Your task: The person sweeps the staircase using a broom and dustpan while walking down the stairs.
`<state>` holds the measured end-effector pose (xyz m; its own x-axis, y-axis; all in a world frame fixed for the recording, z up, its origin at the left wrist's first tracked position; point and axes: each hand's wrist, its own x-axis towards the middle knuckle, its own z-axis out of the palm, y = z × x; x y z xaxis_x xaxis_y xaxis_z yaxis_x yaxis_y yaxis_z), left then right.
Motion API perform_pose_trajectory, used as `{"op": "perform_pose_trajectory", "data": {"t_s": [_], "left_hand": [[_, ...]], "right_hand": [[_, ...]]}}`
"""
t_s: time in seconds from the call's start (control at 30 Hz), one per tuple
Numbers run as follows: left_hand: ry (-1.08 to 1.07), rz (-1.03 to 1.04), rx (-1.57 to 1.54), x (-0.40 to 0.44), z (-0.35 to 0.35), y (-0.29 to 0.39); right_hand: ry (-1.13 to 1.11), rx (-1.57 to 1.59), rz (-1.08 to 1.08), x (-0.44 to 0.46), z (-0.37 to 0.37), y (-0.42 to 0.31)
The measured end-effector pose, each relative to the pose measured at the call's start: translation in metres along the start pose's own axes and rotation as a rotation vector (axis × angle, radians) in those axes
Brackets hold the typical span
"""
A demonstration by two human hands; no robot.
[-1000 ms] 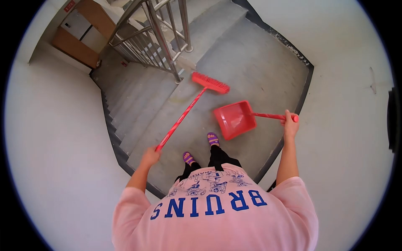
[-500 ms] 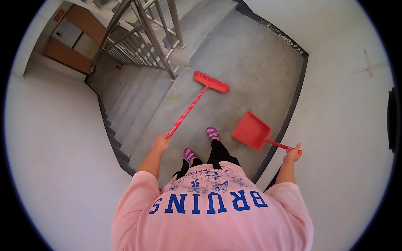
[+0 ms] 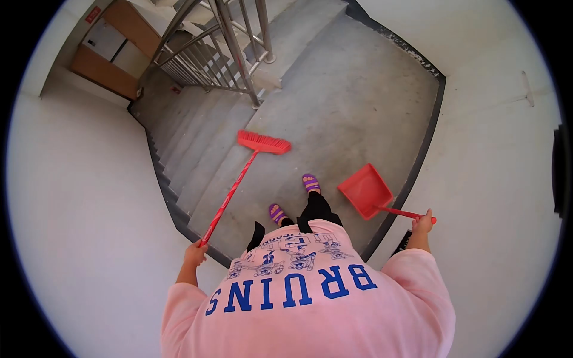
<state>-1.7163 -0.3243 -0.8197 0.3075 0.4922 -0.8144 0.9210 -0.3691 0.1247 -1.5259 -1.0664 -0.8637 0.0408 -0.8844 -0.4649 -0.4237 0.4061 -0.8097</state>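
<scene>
My left hand [image 3: 194, 254] is closed round the end of the handle of a red broom [image 3: 228, 194]. The broom's head [image 3: 264, 143] is at the landing's edge beside the stairs, its bristles facing away from me. In my right hand [image 3: 423, 223] is the handle of a red dustpan [image 3: 366, 192], fingers wrapped near its tip. The pan is to the right of my feet, its open side facing away and to the left. Whether it touches the floor I cannot tell. No debris can be made out in it.
Stairs [image 3: 197, 143] drop away on the left, beside a metal railing [image 3: 209, 65]. More steps [image 3: 298, 36] rise at the top. White walls [image 3: 489, 161] with a dark skirting band border the concrete landing [image 3: 358, 89]. A brown door [image 3: 101, 71] stands below at the far left.
The broom has come nearer and to the left, with my left hand pulling back toward my body. The dustpan has shifted only slightly right. The view has turned a little.
</scene>
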Motion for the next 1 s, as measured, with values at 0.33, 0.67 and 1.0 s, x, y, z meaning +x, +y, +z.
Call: {"op": "perform_pose_trajectory", "data": {"t_s": [0.33, 0.67, 1.0], "left_hand": [[0.220, -0.053, 0.346, -0.063, -0.041, -0.050], [0.169, 0.315, 0.391, -0.019, 0.024, 0.109], [0.034, 0.400, 0.474, 0.012, 0.059, 0.184]], "right_hand": [[0.004, -0.002, 0.125, 0.030, -0.026, 0.020], [-0.026, 0.074, 0.194, 0.035, -0.055, 0.036], [-0.061, 0.040, 0.176, 0.013, -0.064, 0.039]]}}
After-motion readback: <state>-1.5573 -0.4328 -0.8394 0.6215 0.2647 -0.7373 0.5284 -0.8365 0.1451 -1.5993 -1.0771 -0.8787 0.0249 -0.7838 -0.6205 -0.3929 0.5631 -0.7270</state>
